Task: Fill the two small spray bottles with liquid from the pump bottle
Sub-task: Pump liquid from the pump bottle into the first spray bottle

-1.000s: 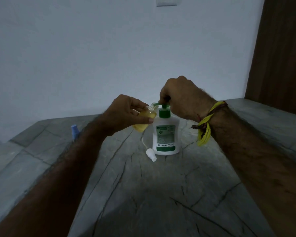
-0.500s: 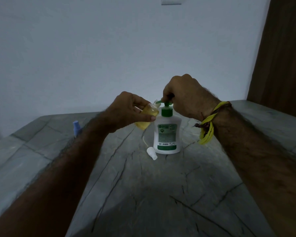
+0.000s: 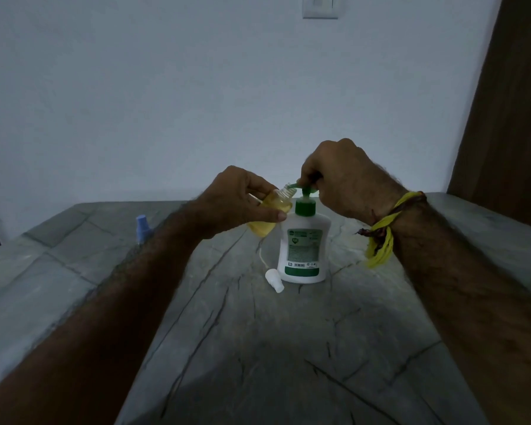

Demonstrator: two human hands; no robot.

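The left hand (image 3: 236, 204) pinched a tilted, nearly full small spray bottle (image 3: 269, 214) at the nozzle, while the right hand (image 3: 341, 179) gripped the pump bottle (image 3: 304, 245) head. The removed sprayer cap (image 3: 275, 280) lay beside it; a blue-capped bottle (image 3: 143, 228), probably the second one, stood well left, its fill level hidden

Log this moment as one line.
left hand: holds spray bottle at nozzle | right hand: on pump bottle head | cap: on table

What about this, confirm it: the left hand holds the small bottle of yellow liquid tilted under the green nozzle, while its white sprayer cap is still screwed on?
Not quite. In the head view the white sprayer cap lies on the table beside the pump bottle; the small bottle in the left hand has an open neck.
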